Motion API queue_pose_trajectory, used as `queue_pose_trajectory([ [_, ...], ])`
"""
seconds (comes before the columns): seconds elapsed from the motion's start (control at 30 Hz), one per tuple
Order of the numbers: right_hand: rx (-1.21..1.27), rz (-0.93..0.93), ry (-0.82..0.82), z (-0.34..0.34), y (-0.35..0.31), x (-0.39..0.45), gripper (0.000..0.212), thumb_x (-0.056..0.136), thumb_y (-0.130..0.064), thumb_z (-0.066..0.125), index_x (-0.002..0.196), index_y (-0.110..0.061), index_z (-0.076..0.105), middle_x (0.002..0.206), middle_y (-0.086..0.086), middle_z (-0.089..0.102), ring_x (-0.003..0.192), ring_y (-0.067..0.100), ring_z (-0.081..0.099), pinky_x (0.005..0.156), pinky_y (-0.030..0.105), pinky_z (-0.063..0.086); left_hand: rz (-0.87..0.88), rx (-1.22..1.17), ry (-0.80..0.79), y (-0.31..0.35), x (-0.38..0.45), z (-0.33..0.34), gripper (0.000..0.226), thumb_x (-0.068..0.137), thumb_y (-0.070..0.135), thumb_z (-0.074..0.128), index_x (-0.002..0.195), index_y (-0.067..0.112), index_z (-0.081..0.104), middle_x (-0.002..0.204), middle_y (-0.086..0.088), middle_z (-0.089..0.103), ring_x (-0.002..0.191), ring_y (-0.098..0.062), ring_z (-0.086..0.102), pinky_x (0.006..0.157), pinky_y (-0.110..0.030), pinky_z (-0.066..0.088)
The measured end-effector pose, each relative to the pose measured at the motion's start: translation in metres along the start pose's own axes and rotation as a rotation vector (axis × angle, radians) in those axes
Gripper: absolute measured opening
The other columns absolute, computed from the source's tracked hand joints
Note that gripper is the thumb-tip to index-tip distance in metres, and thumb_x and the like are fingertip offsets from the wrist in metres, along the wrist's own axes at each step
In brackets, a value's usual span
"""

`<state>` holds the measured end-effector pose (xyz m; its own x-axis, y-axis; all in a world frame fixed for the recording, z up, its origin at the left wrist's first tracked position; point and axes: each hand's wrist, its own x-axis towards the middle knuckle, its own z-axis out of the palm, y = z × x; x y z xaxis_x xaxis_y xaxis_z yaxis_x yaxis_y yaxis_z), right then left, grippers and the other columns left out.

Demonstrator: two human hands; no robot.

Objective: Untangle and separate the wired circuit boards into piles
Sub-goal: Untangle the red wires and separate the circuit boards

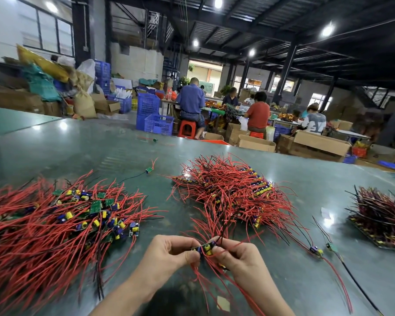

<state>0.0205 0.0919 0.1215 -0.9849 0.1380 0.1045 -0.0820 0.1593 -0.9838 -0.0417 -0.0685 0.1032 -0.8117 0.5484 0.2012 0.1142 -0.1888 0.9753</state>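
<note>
Pinching one small yellow-capacitor board (205, 249), red wires trailing: left grip (169, 252) and right grip (235, 258).

Both forearms are bare, with no sleeve reaching into view. The left hand (169, 252) and right hand (234, 258) wear no gloves. Neither shows rings or a watch.

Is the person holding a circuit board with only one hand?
No: both the left hand and right hand pinch the small wired circuit board with yellow and blue parts.
</note>
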Motion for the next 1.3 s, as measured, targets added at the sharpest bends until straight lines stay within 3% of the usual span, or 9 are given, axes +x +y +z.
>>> queue_pose_trajectory([
  [0.13, 0.111, 0.027, 0.026, 0.0, 0.006, 0.003, 0.018, 0.088, 0.001, 0.055, 0.088, -0.005, 0.072, 0.076, 0.008, 0.07, 0.07, 0.014, 0.059, 0.066, 0.021, 0.048, 0.006, -0.055, -0.009, 0.0, 0.0, 0.001, 0.009, 0.064, 0.012, 0.074, 0.073, 0.008, 0.076, 0.07, -0.005, 0.069, 0.064, -0.009, 0.061, 0.064, -0.018, 0.05],
  [0.3, 0.566, -0.072, 0.407, -0.025, -0.004, 0.005, 0.017, 0.089, 0.001, 0.052, 0.087, -0.003, 0.068, 0.078, 0.004, 0.074, 0.07, 0.008, 0.069, 0.06, 0.014, 0.053, -0.056, -0.086, 0.287, -0.006, 0.007, -0.007, 0.013, 0.074, -0.002, 0.071, 0.072, 0.01, 0.075, 0.073, -0.01, 0.073, 0.065, -0.016, 0.064, 0.064, -0.021, 0.054],
  [0.5, 0.785, -0.058, 0.501, -0.032, -0.006, 0.006, 0.019, 0.09, -0.003, 0.051, 0.096, -0.012, 0.067, 0.069, -0.001, 0.067, 0.052, 0.006, 0.061, 0.054, 0.015, 0.053, -0.055, 0.923, 0.259, -0.021, 0.005, -0.02, 0.011, 0.08, 0.034, 0.071, 0.091, 0.036, 0.073, 0.095, 0.024, 0.067, 0.098, -0.005, 0.05, 0.089, -0.02, 0.036],
  [0.57, 0.735, -0.051, 0.444, -0.025, -0.005, 0.006, 0.02, 0.088, -0.003, 0.052, 0.095, -0.012, 0.069, 0.069, 0.001, 0.067, 0.052, 0.008, 0.06, 0.053, 0.015, 0.052, 0.034, 1.077, 0.345, -0.025, 0.005, -0.017, 0.024, 0.084, 0.025, 0.067, 0.105, 0.036, 0.068, 0.106, 0.023, 0.06, 0.1, -0.008, 0.039, 0.088, -0.017, 0.029],
  [0.67, 0.59, -0.038, 0.365, -0.013, -0.005, 0.006, 0.025, 0.089, -0.001, 0.051, 0.083, -0.01, 0.073, 0.069, 0.006, 0.068, 0.054, 0.01, 0.061, 0.05, 0.016, 0.051, 0.23, 0.724, 0.495, -0.018, 0.005, -0.014, 0.029, 0.084, 0.0, 0.06, 0.094, 0.025, 0.07, 0.093, 0.019, 0.066, 0.092, -0.005, 0.056, 0.082, -0.009, 0.037],
  [0.83, 0.162, -0.129, 0.181, 0.009, -0.007, -0.002, 0.032, 0.086, 0.007, 0.057, 0.075, -0.016, 0.076, 0.074, 0.005, 0.072, 0.066, 0.006, 0.066, 0.059, 0.014, 0.049, -0.149, -0.246, 0.106, -0.003, 0.002, 0.01, 0.022, 0.083, 0.014, 0.061, 0.102, 0.003, 0.063, 0.081, -0.012, 0.072, 0.066, -0.018, 0.067, 0.057, -0.022, 0.054],
  [0.97, -0.215, -0.282, 0.227, 0.017, -0.004, -0.002, 0.036, 0.078, 0.005, 0.069, 0.08, -0.031, 0.075, 0.087, -0.002, 0.063, 0.077, -0.002, 0.061, 0.068, 0.012, 0.045, -0.245, -0.261, -0.03, -0.006, -0.003, 0.02, 0.034, 0.072, 0.003, 0.075, 0.103, -0.001, 0.062, 0.08, -0.013, 0.071, 0.07, -0.021, 0.069, 0.061, -0.029, 0.057],
  [1.1, -0.34, -0.337, 0.27, 0.016, -0.002, -0.003, 0.04, 0.068, 0.001, 0.079, 0.077, -0.037, 0.073, 0.077, -0.017, 0.066, 0.066, -0.001, 0.058, 0.063, 0.009, 0.041, -0.281, -0.324, -0.024, -0.009, -0.004, 0.021, 0.018, 0.085, -0.013, 0.054, 0.1, -0.006, 0.061, 0.081, -0.016, 0.068, 0.069, -0.024, 0.067, 0.068, -0.035, 0.059],
  [1.3, -0.261, -0.301, 0.355, 0.016, 0.0, -0.002, 0.026, 0.07, 0.002, 0.076, 0.066, -0.023, 0.074, 0.073, -0.003, 0.069, 0.064, 0.004, 0.062, 0.061, 0.014, 0.045, -0.329, -0.242, -0.025, -0.001, -0.004, 0.025, 0.023, 0.093, -0.01, 0.037, 0.096, 0.002, 0.057, 0.056, 0.0, 0.055, 0.044, -0.007, 0.039, 0.042, -0.017, 0.032],
])
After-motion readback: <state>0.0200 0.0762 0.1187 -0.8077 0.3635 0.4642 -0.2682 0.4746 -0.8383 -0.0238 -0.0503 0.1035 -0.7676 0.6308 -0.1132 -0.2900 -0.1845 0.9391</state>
